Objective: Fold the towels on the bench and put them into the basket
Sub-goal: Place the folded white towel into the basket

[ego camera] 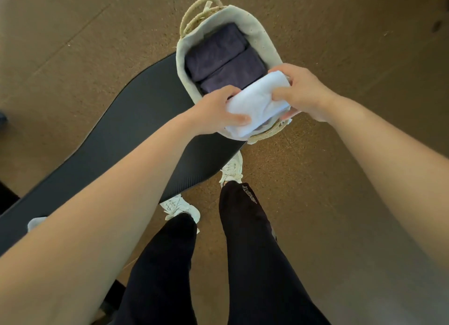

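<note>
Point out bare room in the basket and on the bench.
The basket keeps only its near end, where left hand and right hand hold the white towel; two dark towels crowd the rest. The bench is bare left of it.

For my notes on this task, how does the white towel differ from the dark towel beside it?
The white towel is pale; the dark towel is deep purple-grey. The left hand and right hand grip the white towel at the near end of the basket; the dark towel lies untouched inside. Both are folded.
</note>
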`<state>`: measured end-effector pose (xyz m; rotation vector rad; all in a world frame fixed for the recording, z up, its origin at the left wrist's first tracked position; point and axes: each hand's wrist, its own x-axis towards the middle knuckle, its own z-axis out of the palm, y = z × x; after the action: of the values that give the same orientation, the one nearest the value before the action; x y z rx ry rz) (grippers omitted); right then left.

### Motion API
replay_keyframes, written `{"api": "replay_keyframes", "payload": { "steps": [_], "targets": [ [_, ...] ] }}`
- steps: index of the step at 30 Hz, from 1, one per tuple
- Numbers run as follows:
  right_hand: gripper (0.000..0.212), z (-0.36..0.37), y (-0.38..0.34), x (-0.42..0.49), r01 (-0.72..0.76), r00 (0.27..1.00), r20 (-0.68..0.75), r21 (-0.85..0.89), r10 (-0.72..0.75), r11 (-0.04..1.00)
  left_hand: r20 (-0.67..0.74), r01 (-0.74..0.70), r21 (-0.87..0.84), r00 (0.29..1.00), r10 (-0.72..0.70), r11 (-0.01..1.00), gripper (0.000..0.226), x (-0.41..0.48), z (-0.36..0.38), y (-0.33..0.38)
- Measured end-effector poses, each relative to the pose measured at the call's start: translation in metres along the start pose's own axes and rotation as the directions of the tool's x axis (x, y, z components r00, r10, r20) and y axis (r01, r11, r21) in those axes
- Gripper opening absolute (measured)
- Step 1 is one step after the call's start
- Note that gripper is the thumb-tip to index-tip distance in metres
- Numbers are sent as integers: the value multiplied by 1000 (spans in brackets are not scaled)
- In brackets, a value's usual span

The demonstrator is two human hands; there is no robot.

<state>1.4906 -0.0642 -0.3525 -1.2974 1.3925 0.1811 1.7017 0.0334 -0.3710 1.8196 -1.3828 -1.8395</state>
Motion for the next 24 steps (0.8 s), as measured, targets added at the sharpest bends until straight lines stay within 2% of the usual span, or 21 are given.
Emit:
{"api": "replay_keyframes", "payload": {
  "steps": [3, 5, 8, 11, 13, 14, 16, 17, 18, 20, 24],
  "targets": [
    [39, 2, 0, 17, -39, 999, 4, -160, 40, 986, 0, 48, 186, 999, -49, 981, 62, 25, 1, -3],
    [39, 8, -3, 26, -45, 999, -2, -327, 47, 944, 20, 79, 311, 996, -90, 947, 62, 36, 7, -8],
    [34, 17, -6, 33, -9, 1000, 3, -552, 13, 834, -5, 110, 438, 993, -119, 892, 65, 46, 17, -12],
    [30, 22, -4, 37, 66, 997, 18, -697, -75, 714, -61, 141, 512, 990, -128, 847, 67, 50, 22, -14],
    [44, 21, -1, 34, 130, 980, 8, -778, -197, 615, -85, 151, 534, 988, -125, 832, 66, 51, 24, -14],
    [52, 20, 4, 31, 185, 946, 2, -826, -325, 533, -88, 150, 543, 989, -122, 826, 65, 51, 25, -14],
    [52, 17, 18, 24, 336, 825, 80, -865, -560, 372, -86, 143, 550, 990, -115, 823, 64, 51, 25, -15],
    [47, 17, 28, 23, 420, 777, 149, -846, -611, 328, -86, 142, 549, 990, -113, 824, 63, 51, 26, -17],
    [45, 15, 38, 22, 483, 758, 215, -819, -615, 310, -87, 143, 549, 990, -113, 823, 62, 50, 26, -17],
    [49, 11, 43, 20, 523, 792, 277, -767, -544, 371, -105, 139, 581, 990, -96, 802, 62, 48, 28, -16],
    [58, 12, 25, 28, 424, 895, 242, -721, -375, 548, -167, -8, 754, 965, 203, 657, 81, 36, 29, -23]
  ]
}}
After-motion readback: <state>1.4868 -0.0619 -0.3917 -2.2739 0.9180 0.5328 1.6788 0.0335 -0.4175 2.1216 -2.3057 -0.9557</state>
